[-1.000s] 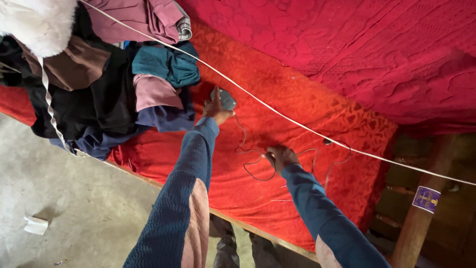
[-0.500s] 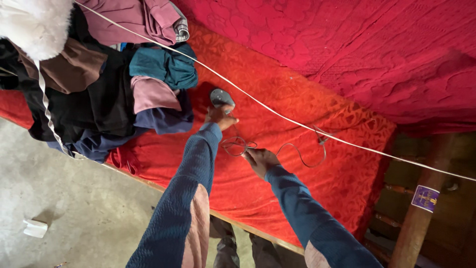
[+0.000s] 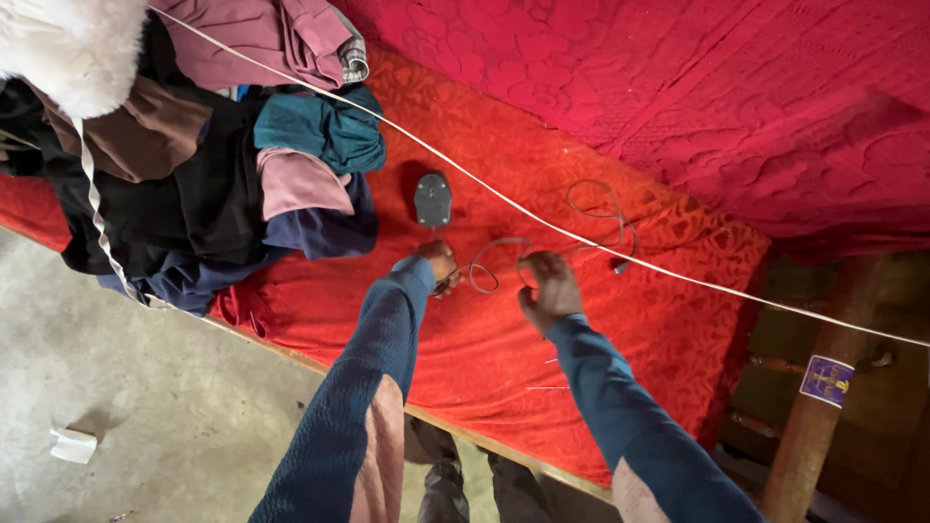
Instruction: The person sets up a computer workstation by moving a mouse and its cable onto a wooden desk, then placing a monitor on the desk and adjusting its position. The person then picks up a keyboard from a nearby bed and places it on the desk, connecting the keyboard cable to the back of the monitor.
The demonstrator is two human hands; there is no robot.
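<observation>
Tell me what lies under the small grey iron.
The grey iron sits directly on the red patterned bedcover, apart from both hands. Whatever lies beneath that cover is hidden.

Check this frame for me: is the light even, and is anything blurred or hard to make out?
Head view: soft daylight, no glare, on the red bedspread; the lower right corner by the wooden post falls into deep shadow. Both hands, left hand and right hand, are slightly motion-blurred, and the thin cord between them is faint. The grey iron reads clearly. The white fluffy thing at top left is overexposed.
</observation>
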